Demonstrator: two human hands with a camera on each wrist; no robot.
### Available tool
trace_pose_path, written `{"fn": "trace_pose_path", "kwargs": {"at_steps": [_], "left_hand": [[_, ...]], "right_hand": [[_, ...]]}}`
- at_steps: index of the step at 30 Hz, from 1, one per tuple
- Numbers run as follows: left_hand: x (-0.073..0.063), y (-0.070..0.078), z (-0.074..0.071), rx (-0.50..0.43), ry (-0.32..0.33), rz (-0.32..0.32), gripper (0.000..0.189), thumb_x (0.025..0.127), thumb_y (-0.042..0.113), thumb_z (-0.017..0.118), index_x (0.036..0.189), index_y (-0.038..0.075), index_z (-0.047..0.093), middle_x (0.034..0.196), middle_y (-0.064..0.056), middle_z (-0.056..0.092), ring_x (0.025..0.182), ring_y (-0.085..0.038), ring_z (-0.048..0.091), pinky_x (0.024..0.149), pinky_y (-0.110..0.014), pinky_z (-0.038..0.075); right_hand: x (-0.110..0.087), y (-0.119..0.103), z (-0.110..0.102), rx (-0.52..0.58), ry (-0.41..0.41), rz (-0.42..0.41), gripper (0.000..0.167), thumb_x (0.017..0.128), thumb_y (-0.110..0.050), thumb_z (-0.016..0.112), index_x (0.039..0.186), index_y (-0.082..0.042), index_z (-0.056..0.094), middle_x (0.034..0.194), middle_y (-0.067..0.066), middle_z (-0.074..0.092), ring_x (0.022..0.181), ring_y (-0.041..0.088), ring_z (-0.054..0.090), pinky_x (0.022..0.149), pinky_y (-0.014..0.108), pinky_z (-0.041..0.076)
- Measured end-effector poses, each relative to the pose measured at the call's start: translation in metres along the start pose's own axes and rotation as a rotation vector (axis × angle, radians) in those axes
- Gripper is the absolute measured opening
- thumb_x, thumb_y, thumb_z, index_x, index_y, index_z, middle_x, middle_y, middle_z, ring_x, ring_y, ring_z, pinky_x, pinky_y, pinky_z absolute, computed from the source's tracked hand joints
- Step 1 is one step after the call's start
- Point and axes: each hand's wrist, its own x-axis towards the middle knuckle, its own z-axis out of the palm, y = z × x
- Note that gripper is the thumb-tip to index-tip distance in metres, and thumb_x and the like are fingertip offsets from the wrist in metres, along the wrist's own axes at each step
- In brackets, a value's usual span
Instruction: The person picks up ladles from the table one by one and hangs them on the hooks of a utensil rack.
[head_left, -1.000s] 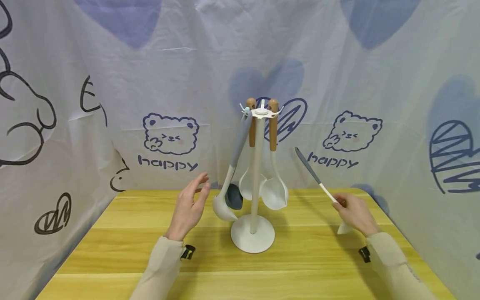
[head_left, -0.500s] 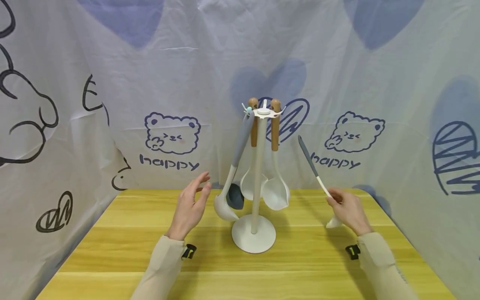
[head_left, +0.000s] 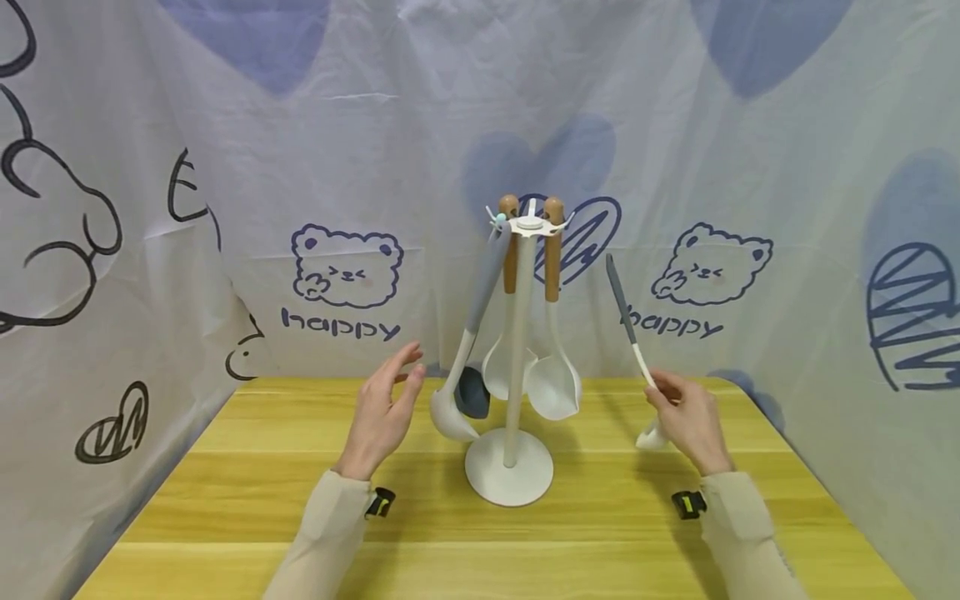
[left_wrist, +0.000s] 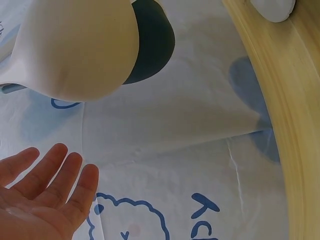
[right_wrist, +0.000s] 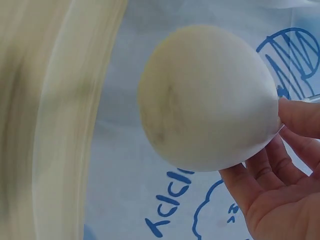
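Observation:
My right hand point(head_left: 688, 417) pinches a ladle point(head_left: 621, 304) by its white neck, low down near the bowl. The grey handle points up and slightly left. Its round white bowl point(right_wrist: 207, 100) fills the middle of the right wrist view, with a faint smudge on it. My left hand point(head_left: 378, 412) hovers left of the white utensil rack point(head_left: 516, 333), fingers spread and holding nothing. Nearest to it hangs another ladle point(head_left: 486, 279) with a grey handle, its bowl point(left_wrist: 75, 55) overlapping a dark utensil head point(left_wrist: 157, 42) in the left wrist view.
Two white utensils with wooden handles point(head_left: 552, 258) hang at the rack's back and right. The rack's round base point(head_left: 509, 479) stands on a wooden table point(head_left: 592, 533). A printed cloth point(head_left: 450, 100) hangs behind and along both sides.
My right hand has moved left toward the rack with the ladle, whose handle has risen and turned more upright. The left hand has stayed almost still.

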Motion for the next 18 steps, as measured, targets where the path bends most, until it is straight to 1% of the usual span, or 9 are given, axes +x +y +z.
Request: {"fn": "trace_pose_path", "kwargs": {"at_steps": [6, 11, 15, 18], "left_hand": [[0.000, 0.002, 0.002, -0.016, 0.011, 0.016, 0.044, 0.105, 0.032, 0.046, 0.143, 0.012, 0.049, 0.137, -0.015, 0.058, 0.115, -0.035, 0.061, 0.097, -0.052, 0.051], [0.001, 0.006, 0.003, -0.032, 0.020, 0.025, 0.043, 0.104, 0.031, 0.047, 0.143, 0.012, 0.050, 0.136, -0.015, 0.059, 0.117, -0.034, 0.060, 0.099, -0.052, 0.050], [0.003, 0.009, 0.003, -0.037, 0.023, 0.031, 0.042, 0.104, 0.031, 0.048, 0.142, 0.012, 0.050, 0.136, -0.014, 0.059, 0.117, -0.033, 0.060, 0.099, -0.051, 0.051], [0.004, 0.011, 0.003, -0.032, 0.025, 0.038, 0.042, 0.104, 0.031, 0.048, 0.142, 0.013, 0.050, 0.136, -0.012, 0.059, 0.116, -0.033, 0.061, 0.098, -0.051, 0.051]], "right_hand": [[-0.006, -0.012, 0.006, 0.047, 0.042, 0.003, 0.034, 0.097, -0.014, 0.061, 0.130, -0.003, 0.062, 0.109, 0.018, 0.072, 0.098, 0.030, 0.069, 0.088, 0.039, 0.057], [-0.009, -0.020, 0.009, 0.074, 0.083, -0.033, 0.034, 0.098, -0.017, 0.062, 0.129, -0.004, 0.063, 0.111, 0.019, 0.072, 0.098, 0.031, 0.070, 0.085, 0.032, 0.058], [-0.011, -0.027, 0.009, 0.102, 0.106, -0.040, 0.034, 0.097, -0.018, 0.062, 0.129, -0.005, 0.064, 0.113, 0.017, 0.071, 0.099, 0.029, 0.069, 0.080, 0.014, 0.055], [-0.011, -0.032, 0.007, 0.121, 0.126, -0.046, 0.034, 0.097, -0.018, 0.063, 0.128, -0.006, 0.064, 0.113, 0.015, 0.072, 0.094, 0.007, 0.068, 0.077, 0.004, 0.049]]}}
